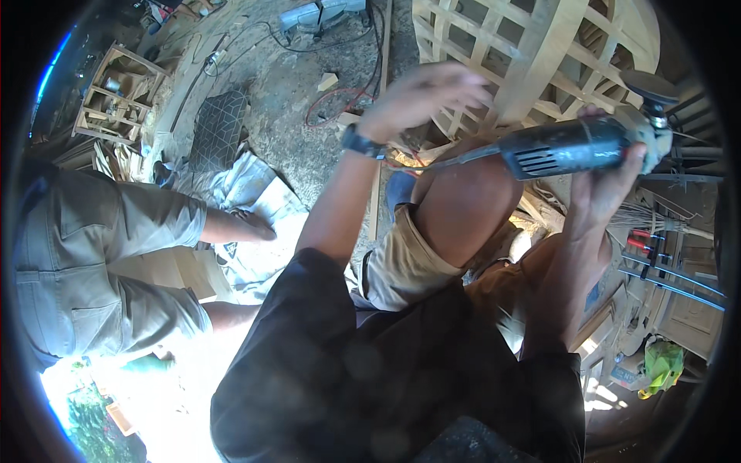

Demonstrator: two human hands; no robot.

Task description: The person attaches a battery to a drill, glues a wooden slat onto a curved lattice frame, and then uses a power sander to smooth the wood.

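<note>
My right hand is wrapped round the body of a dark blue angle grinder, near its head. A round disc sits on the grinder's head, tilted up and away at the right. The power cord leaves the rear end and runs left past my bent knee. My left hand, with a dark wristband, is raised beside a pale wooden lattice. Its fingers are stretched out and somewhat blurred, and nothing shows in them.
Another person in grey trousers stands close at my left. A small wooden frame lies at the far left. Cables and a red cord cross the rough floor. Blue-barred clamps and a green bag are at the right.
</note>
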